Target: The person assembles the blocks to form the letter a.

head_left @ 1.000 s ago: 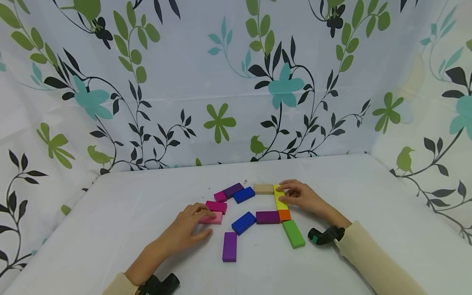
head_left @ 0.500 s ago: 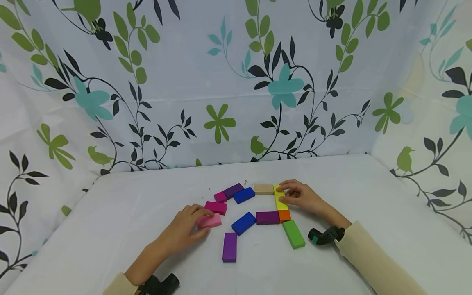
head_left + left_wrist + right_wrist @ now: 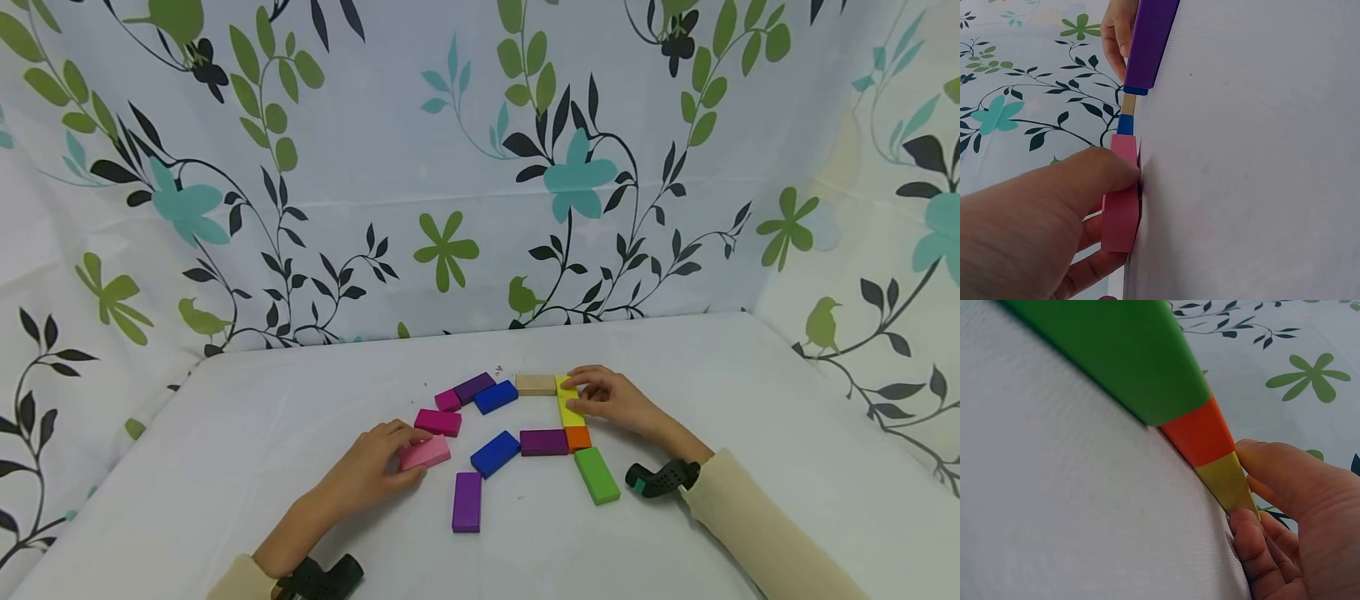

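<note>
My left hand [image 3: 375,457] pinches a pink block [image 3: 425,452] at the left of the group; in the left wrist view the thumb lies on its near side and fingers show past its far side. Just behind it lies a magenta block [image 3: 438,422]. My right hand [image 3: 611,400] holds a yellow block [image 3: 570,410] at the right side, thumb and fingertips at its edges. The yellow block meets an orange block [image 3: 577,439], and a green block [image 3: 597,477] sits in front of that. In the right wrist view, curled fingers [image 3: 1254,547] cover the yellow block's far end.
Between the hands lie a dark purple block [image 3: 544,442], a blue block [image 3: 495,454] and an upright-lying violet block [image 3: 467,502]. Along the back are a tan block [image 3: 536,384], another blue block [image 3: 496,397] and a plum block [image 3: 475,387]. A patterned curtain [image 3: 345,183] hangs behind the white table [image 3: 787,417].
The pink block has shifted slightly left and turned, its left end now nearer me, with a small gap opened from the magenta block. My left thumb has closed in on it; the right hand stays put.
</note>
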Demonstrator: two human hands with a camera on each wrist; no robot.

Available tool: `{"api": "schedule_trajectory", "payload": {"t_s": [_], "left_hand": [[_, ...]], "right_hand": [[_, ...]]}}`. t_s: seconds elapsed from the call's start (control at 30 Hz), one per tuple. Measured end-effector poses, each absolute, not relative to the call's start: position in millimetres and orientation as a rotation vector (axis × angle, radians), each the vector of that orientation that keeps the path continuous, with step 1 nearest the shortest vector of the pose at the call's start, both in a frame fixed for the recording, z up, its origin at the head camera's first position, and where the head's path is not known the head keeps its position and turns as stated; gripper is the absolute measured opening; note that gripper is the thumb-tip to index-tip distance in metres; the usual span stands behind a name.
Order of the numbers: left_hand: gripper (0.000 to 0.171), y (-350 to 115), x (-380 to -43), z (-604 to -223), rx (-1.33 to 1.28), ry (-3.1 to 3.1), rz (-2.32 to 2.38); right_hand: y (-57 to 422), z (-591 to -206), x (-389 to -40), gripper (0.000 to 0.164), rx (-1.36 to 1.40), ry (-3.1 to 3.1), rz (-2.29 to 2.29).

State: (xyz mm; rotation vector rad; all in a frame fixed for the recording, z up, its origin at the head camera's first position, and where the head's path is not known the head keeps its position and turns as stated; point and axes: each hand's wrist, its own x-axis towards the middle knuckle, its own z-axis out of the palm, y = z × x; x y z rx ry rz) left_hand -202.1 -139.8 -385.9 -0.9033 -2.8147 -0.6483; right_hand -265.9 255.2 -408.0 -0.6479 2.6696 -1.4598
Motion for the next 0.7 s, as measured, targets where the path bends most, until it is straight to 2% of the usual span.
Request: {"api": "schedule_trajectory", "payload": {"t_s": [0.7], "left_hand": [[0.040, -137.2, -200.7, -388.3, -0.936, -2.712, -0.783]], "right_hand": [[253.3, -406.9, -265.0, 0.033, -0.655, 2.674, -1.452]]}}
